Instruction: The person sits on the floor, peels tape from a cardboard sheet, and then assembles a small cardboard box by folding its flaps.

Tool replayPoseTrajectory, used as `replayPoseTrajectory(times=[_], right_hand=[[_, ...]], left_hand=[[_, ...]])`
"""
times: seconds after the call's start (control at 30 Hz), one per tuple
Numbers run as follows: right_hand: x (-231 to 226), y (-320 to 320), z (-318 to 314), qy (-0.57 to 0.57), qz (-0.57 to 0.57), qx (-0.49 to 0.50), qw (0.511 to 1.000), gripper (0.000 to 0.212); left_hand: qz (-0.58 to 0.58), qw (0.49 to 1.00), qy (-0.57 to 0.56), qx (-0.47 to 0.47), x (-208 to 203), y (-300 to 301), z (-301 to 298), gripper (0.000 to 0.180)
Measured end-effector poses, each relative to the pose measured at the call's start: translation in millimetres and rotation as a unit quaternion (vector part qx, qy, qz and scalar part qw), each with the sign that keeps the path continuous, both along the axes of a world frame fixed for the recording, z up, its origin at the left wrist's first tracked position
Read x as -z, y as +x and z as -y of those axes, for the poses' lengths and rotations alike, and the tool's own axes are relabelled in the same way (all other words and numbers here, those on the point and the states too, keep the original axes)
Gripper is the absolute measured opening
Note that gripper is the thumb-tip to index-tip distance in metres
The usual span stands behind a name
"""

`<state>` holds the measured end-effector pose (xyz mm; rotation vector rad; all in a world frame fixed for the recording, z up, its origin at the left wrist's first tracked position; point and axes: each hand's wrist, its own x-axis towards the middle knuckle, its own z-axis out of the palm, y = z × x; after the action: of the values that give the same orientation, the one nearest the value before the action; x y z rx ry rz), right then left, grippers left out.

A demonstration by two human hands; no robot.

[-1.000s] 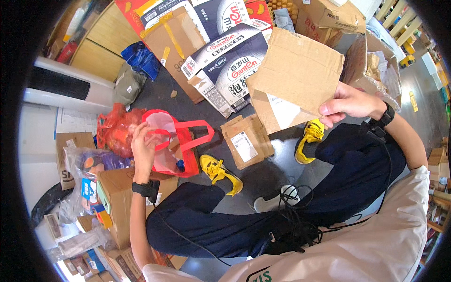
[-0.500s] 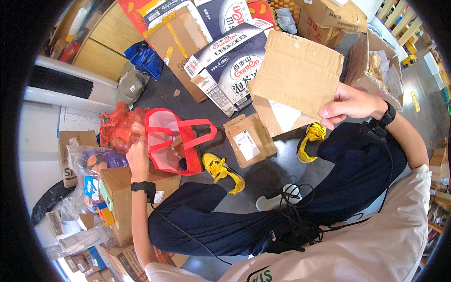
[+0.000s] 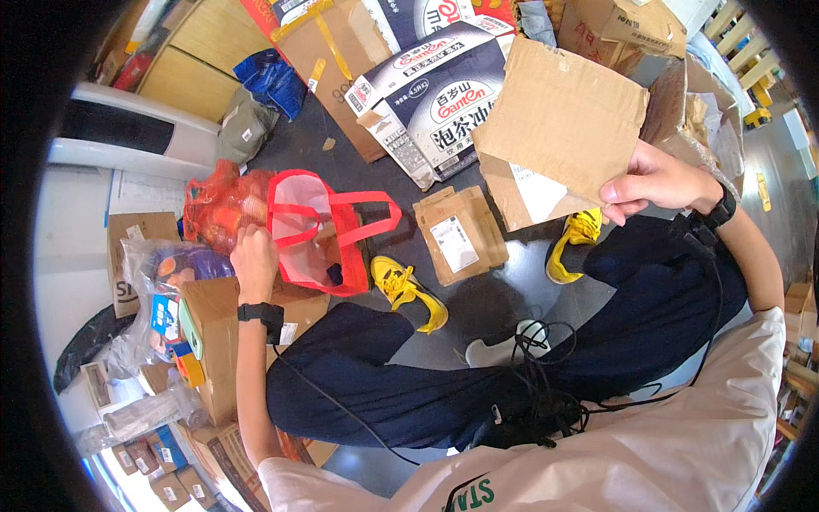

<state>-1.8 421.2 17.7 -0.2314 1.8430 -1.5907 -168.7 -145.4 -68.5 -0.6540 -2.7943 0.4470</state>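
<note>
My right hand (image 3: 661,181) pinches the lower right edge of a flat piece of brown cardboard (image 3: 567,124). The cardboard is held raised above the floor, and a white label (image 3: 537,192) shows at its lower part. On the left, my left hand (image 3: 254,260) is closed at the rim of a red and white tote bag (image 3: 299,205). That bag stands open, its red handle loop sticking out to the right, with dark and brown things inside. Just beyond my left hand lies a red mesh sack (image 3: 226,209) of orange-looking contents.
A flattened small carton (image 3: 486,230) lies between my yellow shoes (image 3: 397,282). Beyond it are a blue and white printed carton (image 3: 444,102) and a brown flattened carton (image 3: 328,77). An open box (image 3: 687,102) stands far right. A large cardboard box (image 3: 213,341) sits beside my left forearm.
My view has tilted a little, so the floor things sit slightly higher and farther right. My right hand still holds the cardboard, and my left hand remains at the tote bag.
</note>
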Motion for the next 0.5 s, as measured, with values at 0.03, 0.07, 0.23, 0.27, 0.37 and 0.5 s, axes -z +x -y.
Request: replayPoseTrajectory(times=[0.03, 0.07, 0.23, 0.27, 0.37, 0.5], right_hand=[[-1.8, -0.1, 1.0, -0.003, -0.002, 0.001, 1.0, 0.028], [-2.8, -0.7, 2.0, -0.005, -0.005, 0.003, 1.0, 0.027], [-8.2, -4.2, 3.7, -0.009, -0.003, -0.01, 1.0, 0.026], [-7.1, -6.0, 6.3, -0.02, -0.008, -0.015, 1.0, 0.026], [-13.1, -12.7, 16.7, -0.057, -0.006, -0.025, 0.998, 0.026], [-16.9, -22.7, 37.1, -0.11, -0.009, -0.052, 0.993, 0.023]], left_hand=[[0.021, 1.0, -0.004, -0.013, 0.8, 0.4, 1.2, 0.013], [0.023, 1.0, -0.004, -0.015, 1.2, 0.5, 2.6, 0.013], [0.061, 0.969, 0.238, -0.012, -23.5, 8.5, -40.5, 0.039], [0.18, 0.909, 0.376, -0.024, -29.1, 9.0, -50.6, 0.037], [0.378, 0.743, 0.548, 0.066, -57.9, 30.6, -115.8, 0.04], [0.627, 0.465, 0.618, 0.089, -76.7, 55.8, -188.8, 0.065]])
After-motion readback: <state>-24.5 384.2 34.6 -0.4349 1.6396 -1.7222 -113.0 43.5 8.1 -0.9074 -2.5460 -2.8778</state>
